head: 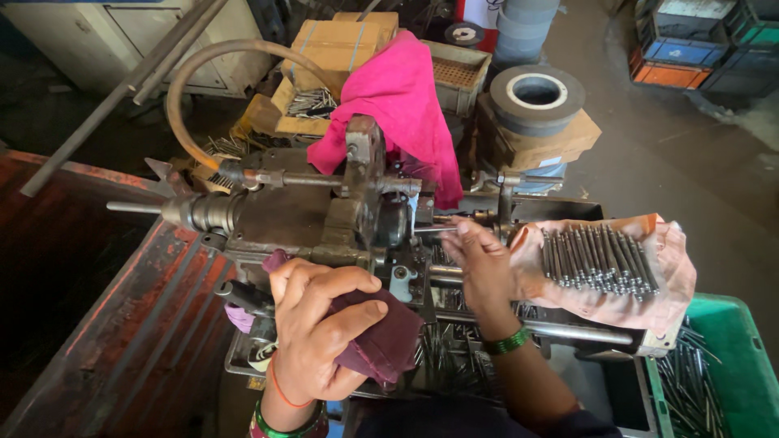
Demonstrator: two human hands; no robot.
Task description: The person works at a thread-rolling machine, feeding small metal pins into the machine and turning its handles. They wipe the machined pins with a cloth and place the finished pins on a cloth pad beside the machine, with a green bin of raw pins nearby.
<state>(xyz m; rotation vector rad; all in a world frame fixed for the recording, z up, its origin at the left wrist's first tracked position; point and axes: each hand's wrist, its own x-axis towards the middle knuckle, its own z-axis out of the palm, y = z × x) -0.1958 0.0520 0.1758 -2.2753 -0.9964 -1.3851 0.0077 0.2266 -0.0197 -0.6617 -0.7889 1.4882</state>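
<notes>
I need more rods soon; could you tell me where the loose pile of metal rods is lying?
The metal rods lie on a pinkish cloth at the machine's right side, just beyond the right hand and above the green crate.

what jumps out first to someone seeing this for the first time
The bright pink cloth draped over the top of the small grey metal machine at centre catches the eye first. Below it the left hand grips a handle wrapped in dark maroon cloth, while the right hand reaches to the machine's middle. To the right, a row of thin metal rods lies on a pale pink cloth, above a green crate of more rods.
</notes>
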